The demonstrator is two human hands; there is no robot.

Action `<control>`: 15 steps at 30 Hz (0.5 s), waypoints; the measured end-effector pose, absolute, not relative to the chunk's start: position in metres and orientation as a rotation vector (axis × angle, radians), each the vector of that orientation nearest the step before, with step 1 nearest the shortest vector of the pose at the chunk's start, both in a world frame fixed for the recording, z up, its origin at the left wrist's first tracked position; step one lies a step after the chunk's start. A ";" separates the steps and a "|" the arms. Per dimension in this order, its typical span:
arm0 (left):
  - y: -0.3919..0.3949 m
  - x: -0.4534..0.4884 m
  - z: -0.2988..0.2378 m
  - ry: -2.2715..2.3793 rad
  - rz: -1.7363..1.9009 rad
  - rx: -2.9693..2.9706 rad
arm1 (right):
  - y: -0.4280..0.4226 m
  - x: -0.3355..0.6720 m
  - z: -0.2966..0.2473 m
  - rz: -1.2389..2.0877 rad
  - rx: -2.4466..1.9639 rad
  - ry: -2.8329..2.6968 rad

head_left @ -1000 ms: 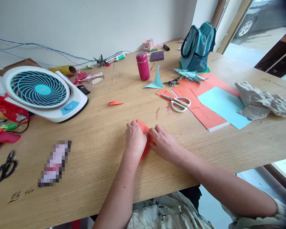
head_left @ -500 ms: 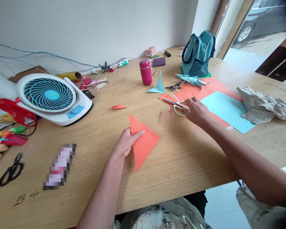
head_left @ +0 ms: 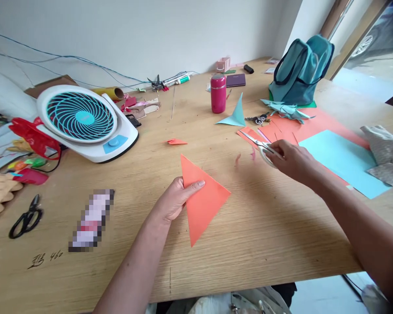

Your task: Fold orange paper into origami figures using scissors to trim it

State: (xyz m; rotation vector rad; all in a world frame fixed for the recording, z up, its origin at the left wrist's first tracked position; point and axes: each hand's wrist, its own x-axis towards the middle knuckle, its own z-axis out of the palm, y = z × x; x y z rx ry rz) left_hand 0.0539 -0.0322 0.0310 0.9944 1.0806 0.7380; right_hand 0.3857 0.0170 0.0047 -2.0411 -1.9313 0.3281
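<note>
My left hand (head_left: 180, 198) grips a folded orange paper triangle (head_left: 205, 205), its thumb lying across the front face. Out to the right, my right hand (head_left: 293, 161) has its fingers closed around the white handles of a pair of scissors (head_left: 263, 147). Their blades point to the upper left, over strips of orange paper (head_left: 249, 138). Behind the blades rests a light blue folded paper piece (head_left: 236, 115). A small folded orange paper piece (head_left: 177, 141) lies farther back on the wooden table (head_left: 144, 209). Part of the handle is covered by my right fingers.
A white fan (head_left: 85, 117) stands at the left, with black scissors (head_left: 26, 218) in front. At the back are a pink flask (head_left: 218, 93) and a teal bag (head_left: 301, 72). Blue paper (head_left: 342, 159), keys (head_left: 258, 118) and grey cloth (head_left: 388, 152) lie at the right.
The view has turned a little, shifting most things rightward. My right hand now has the scissors gripped by the handles, slightly raised. My left hand keeps hold of the orange paper.
</note>
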 end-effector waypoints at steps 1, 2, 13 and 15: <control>-0.031 0.052 0.033 1.075 0.725 0.999 | 0.007 0.378 0.008 0.437 -1.955 -1.945; -0.029 0.049 0.035 1.068 0.710 1.001 | -0.004 0.368 0.010 0.560 -1.858 -1.967; -0.006 0.018 0.060 1.049 0.643 1.043 | -0.064 0.284 0.007 1.686 -1.017 -1.834; -0.003 0.011 0.059 1.052 0.653 1.020 | -0.068 0.280 0.010 1.704 -1.044 -1.864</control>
